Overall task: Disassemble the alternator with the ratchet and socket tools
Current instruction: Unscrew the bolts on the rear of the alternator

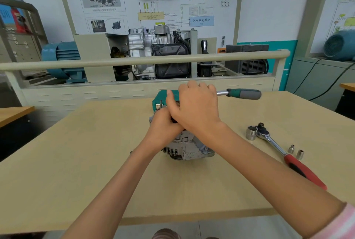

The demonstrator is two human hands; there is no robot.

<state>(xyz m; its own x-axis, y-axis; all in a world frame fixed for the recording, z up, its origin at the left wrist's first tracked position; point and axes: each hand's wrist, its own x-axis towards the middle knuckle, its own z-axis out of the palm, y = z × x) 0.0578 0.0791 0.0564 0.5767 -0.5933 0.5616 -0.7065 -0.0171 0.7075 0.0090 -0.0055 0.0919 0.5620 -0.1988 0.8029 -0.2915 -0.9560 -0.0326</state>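
Both hands sit mid-frame on the grey cast-metal alternator: left hand curled round its top, right hand over the green-handled ratchet, grip hidden, so I'd brace the body firmly and keep the socket square.

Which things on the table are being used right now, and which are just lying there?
In use:
alternator
green-handled ratchet
left hand
right hand

Lying about:
red-handled ratchet
big socket
two small sockets
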